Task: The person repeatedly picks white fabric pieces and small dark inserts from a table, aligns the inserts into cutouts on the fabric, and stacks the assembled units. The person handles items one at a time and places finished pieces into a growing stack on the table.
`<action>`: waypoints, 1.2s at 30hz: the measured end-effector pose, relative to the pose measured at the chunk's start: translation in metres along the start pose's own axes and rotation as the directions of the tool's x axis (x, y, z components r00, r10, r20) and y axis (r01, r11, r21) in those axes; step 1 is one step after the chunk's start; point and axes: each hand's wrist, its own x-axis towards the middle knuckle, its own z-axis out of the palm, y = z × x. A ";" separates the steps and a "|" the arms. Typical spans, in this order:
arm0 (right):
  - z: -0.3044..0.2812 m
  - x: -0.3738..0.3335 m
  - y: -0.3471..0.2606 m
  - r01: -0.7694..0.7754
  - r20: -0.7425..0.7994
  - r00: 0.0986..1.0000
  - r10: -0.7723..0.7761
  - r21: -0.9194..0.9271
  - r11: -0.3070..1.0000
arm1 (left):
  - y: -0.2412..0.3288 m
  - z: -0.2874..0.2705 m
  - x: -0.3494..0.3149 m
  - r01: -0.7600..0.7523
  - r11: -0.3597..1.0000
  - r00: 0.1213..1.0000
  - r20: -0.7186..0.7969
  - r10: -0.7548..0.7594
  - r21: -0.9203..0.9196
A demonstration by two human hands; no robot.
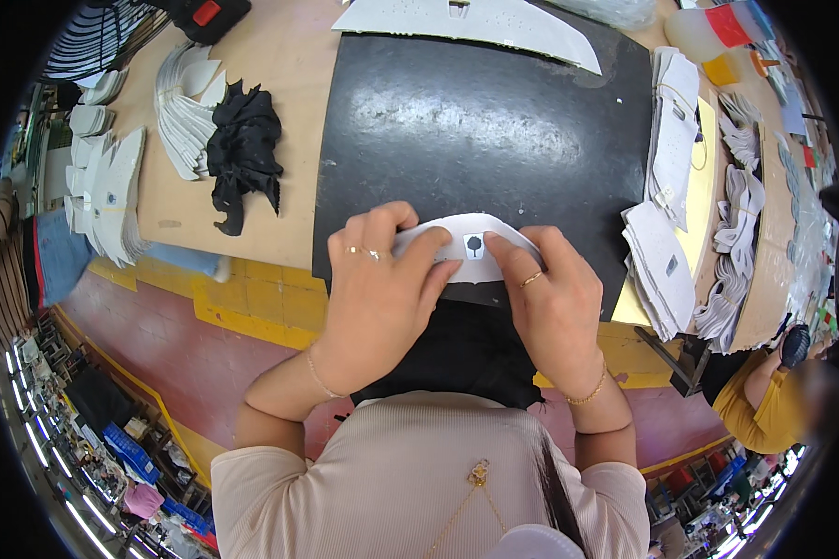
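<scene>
A curved white cut piece (475, 270) with a small dark tree-shaped emblem on a white patch (474, 246) lies at the near edge of a black mat (475, 121). My left hand (378, 279) grips its left part, thumb and forefinger bent over it beside the patch. On the other side, my right hand (555, 289) holds its right part, with the forefinger tip touching the patch's right edge. The fingers under the piece are hidden.
A larger white piece (494, 33) rests at the mat's far edge. Stacked white pieces (662, 265) stand at right. Crumpled black cloth (244, 149) and bundled white pieces (179, 112) lie at left. Plastic bottles (718, 28) are far right. A person in yellow (764, 405) is at lower right.
</scene>
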 end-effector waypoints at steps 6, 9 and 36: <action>-0.010 -0.008 -0.010 0.107 0.016 0.994 -0.107 -0.338 0.935 | -0.004 0.008 -0.012 -0.337 0.927 0.941 0.070 0.330 0.165; -0.006 -0.019 -0.015 0.116 0.078 0.993 -0.094 -0.370 0.922 | -0.006 0.013 -0.017 -0.408 0.882 0.913 0.109 0.393 0.235; -0.009 -0.002 0.006 0.019 -0.066 0.998 -0.016 0.045 0.999 | -0.016 -0.035 0.016 -0.127 0.914 0.992 -0.032 0.124 -0.384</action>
